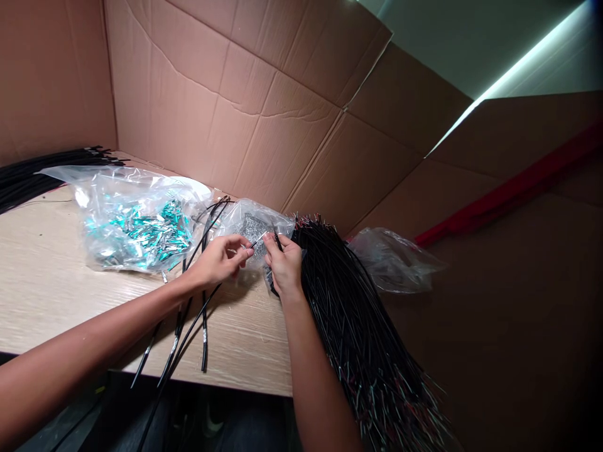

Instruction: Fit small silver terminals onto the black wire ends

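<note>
My left hand pinches a thin black cable near its end, over the table. Close on its right, my right hand has its fingers closed on a slim dark-tipped tool, and its thumb and forefinger meet at the pale tip of the cable. The exact contact there is too small to tell. Behind both hands lies a clear bag of small metal parts. Several loose black cables run beneath my left wrist and over the table's front edge.
A clear bag of teal and silver pieces lies at the left. Black cables are stacked behind it. A big cable bundle spreads right of my right forearm, beside an crumpled bag. Cardboard walls stand behind the table.
</note>
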The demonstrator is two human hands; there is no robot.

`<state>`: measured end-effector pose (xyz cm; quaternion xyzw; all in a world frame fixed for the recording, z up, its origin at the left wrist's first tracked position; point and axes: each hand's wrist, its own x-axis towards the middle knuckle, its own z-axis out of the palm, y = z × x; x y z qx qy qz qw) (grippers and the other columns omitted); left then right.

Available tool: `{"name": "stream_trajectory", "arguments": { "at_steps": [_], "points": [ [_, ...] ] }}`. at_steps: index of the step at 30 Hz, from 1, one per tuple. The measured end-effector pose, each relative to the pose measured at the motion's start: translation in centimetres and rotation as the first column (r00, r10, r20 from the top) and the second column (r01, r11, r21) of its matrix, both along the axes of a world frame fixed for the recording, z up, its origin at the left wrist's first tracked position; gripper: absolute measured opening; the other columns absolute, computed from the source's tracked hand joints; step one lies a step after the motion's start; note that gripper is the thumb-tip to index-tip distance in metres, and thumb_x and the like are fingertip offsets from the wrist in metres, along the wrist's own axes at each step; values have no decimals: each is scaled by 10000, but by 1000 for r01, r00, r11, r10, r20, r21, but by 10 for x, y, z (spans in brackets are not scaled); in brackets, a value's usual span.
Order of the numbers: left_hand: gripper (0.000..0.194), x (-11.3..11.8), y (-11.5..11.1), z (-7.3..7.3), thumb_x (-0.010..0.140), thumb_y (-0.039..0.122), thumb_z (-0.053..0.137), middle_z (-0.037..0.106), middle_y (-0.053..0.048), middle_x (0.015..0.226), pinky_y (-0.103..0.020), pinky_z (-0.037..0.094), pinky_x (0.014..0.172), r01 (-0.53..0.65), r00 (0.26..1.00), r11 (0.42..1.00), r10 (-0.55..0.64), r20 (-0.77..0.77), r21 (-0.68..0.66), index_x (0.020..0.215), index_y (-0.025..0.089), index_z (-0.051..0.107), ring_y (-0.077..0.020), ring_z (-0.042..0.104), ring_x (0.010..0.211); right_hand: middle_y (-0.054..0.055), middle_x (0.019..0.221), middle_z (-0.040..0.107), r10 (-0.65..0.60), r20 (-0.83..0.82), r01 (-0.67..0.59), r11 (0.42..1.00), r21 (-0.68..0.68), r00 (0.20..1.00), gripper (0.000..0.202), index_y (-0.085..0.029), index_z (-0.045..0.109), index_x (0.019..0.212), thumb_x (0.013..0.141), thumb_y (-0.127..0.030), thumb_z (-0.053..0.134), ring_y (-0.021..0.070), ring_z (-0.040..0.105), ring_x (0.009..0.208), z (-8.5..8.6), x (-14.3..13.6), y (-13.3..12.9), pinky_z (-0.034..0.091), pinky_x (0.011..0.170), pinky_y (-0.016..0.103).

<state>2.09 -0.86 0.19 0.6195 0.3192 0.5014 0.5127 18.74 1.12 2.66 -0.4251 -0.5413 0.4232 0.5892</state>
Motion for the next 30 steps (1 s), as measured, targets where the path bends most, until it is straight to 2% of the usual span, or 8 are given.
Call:
{"name": "stream_trajectory", "arguments": {
  "at_steps": [3, 12, 15, 18, 22, 25, 28, 30],
  "points": [
    [197, -3, 0, 2, 936, 326, 689, 699, -49, 745, -220, 439, 553, -71, 997, 995, 73, -38, 69, 866, 144, 719, -118, 610, 549, -55, 649, 422, 25, 8, -25, 1000, 3, 1000, 302, -219, 600, 759, 786, -439, 806, 68, 203, 477, 0, -2, -1, 157, 430, 284],
    [150, -4, 4, 5, 930, 255, 660, 732, -80, 798, -210, 338, 521, 154, 967, 976, -116, 226, -157, 865, 137, 726, -111, 628, 571, -118, 570, 204, 272, -188, -296, 948, -114, 944, 313, -239, 572, 797, 746, -435, 811, 87, 84, 484, 3, -1, -2, 125, 445, 290],
    [173, -4, 4, 4, 927, 281, 665, 713, -68, 784, -219, 347, 518, 124, 973, 983, -93, 213, -137, 838, 142, 716, -103, 600, 526, -110, 584, 229, 208, -141, -224, 969, -101, 968, 305, -243, 560, 780, 752, -435, 795, 88, 103, 482, 3, -2, -1, 140, 446, 292],
    [193, -5, 3, 5, 916, 318, 678, 698, -59, 744, -238, 373, 514, 6, 997, 997, 0, 80, -80, 832, 148, 713, -105, 555, 478, -67, 645, 398, 35, -20, -35, 999, -29, 999, 271, -231, 598, 790, 757, -425, 784, 86, 204, 486, -1, -3, 0, 182, 449, 293],
    [133, -4, -2, 5, 865, 233, 683, 621, -14, 621, -242, 321, 531, -206, 966, 959, 231, -117, 195, 754, 163, 704, -107, 459, 506, 4, 699, 556, -175, 214, 154, 982, 111, 961, 243, -218, 610, 752, 818, -424, 721, 132, 449, 575, -7, -4, 1, 337, 499, 285],
    [141, -2, -5, 4, 854, 180, 659, 567, 5, 583, -245, 313, 564, -258, 931, 903, 327, -162, 345, 716, 176, 683, -114, 425, 536, 27, 696, 585, -247, 314, 185, 959, 215, 917, 282, -215, 596, 711, 864, -435, 682, 163, 531, 652, -5, -4, -1, 404, 559, 288],
    [190, -1, -4, 4, 917, 233, 623, 619, -20, 618, -238, 350, 552, -241, 940, 932, 293, -173, 270, 746, 173, 678, -119, 495, 524, 14, 668, 562, -202, 325, 134, 966, 219, 924, 347, -211, 617, 718, 900, -502, 670, 142, 491, 595, 1, -1, -3, 376, 527, 276],
    [226, -3, -1, 5, 955, 288, 598, 671, -43, 680, -236, 374, 515, -204, 967, 968, 222, -126, 143, 774, 170, 665, -117, 545, 490, -31, 564, 457, -94, 313, 63, 992, 108, 945, 421, -215, 629, 730, 920, -591, 634, 118, 394, 487, 4, 2, -4, 292, 452, 265]
  ]
}}
